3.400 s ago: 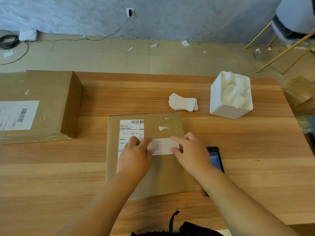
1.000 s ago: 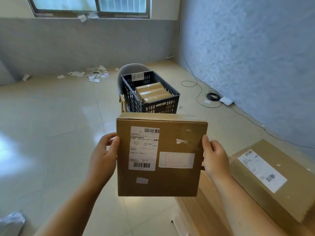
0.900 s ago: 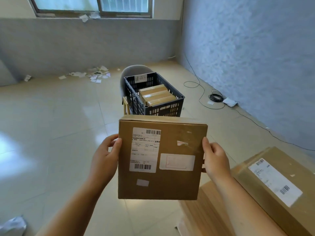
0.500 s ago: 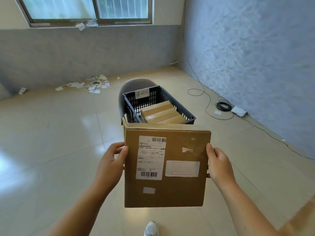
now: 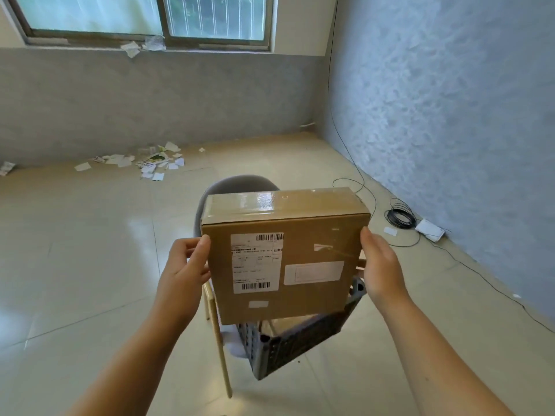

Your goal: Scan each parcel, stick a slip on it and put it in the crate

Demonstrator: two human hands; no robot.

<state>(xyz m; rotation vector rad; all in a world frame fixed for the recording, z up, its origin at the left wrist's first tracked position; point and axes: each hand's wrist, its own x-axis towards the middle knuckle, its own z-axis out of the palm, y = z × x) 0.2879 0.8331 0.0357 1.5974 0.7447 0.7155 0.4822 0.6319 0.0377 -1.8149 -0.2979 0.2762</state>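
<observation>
Parcel (image 5: 285, 259) is held upright, label face toward the camera, directly over the dark crate (image 5: 297, 343), which hides most of the crate opening; only the crate's near wall and corner show below it at 6 o'clock. Left hand (image 5: 183, 265) clamps the left edge, thumb on the front face, fingers curled behind. Right hand (image 5: 380, 265) presses flat against the right edge, fingers mostly extended, palm on the side. Shipping label (image 5: 256, 262) with barcodes sits left of centre; white slip (image 5: 313, 272) is stuck at 3 o'clock from it, flat, no lifted corners visible. So the slip step looks done for this parcel. Scan: can't confirm from this view, assume done since the slip is on. Crate sits on a chair (image 5: 237, 186) with pale wooden legs (image 5: 220, 346); its backrest peeks out at 12 o'clock behind the parcel. Remaining for this parcel: lower it in and let go. Crate contents hidden, so can't tell how full it is or whether the box fits flat. Loose paper scraps (image 5: 150, 163) on the floor at 10 o'clock, coiled cable (image 5: 401, 217) at 2 o'clock by the wall, neither in the way. How many parcels are left: not visible here.
</observation>
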